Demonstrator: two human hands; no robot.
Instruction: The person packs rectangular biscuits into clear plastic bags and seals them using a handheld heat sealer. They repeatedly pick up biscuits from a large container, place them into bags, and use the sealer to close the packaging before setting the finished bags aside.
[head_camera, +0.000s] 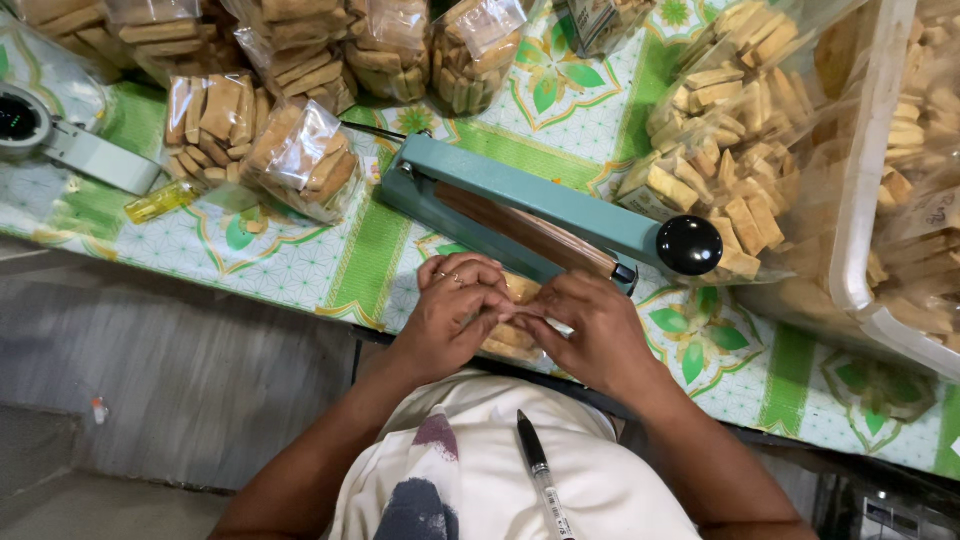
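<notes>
1. Hands first: I see the left hand (452, 312) and the right hand (592, 330) brought together at the near table edge, both clamped with curled fingers on a small clear plastic bag of tan rectangular biscuits (512, 338)
2. That bag lies on the green-and-white patterned tablecloth (300, 262), mostly hidden under both hands, just in front of the teal metal heat sealer with a black round knob (540, 215)
3. The sealer arm runs diagonally from upper left to lower right; its knob end sits just beside my right hand
4. Two sealed clear bags of biscuits (262, 140) rest to the left of the sealer, well apart from my hands, with a small yellow lighter (160, 201) near them
5. More filled bags (330, 45) line the far edge
6. A large clear plastic sack of loose biscuits (735, 140) sits at right, beside a translucent plastic tub (880, 160)
7. A black pen (540, 475) is clipped at my white shirt, below the hands
</notes>
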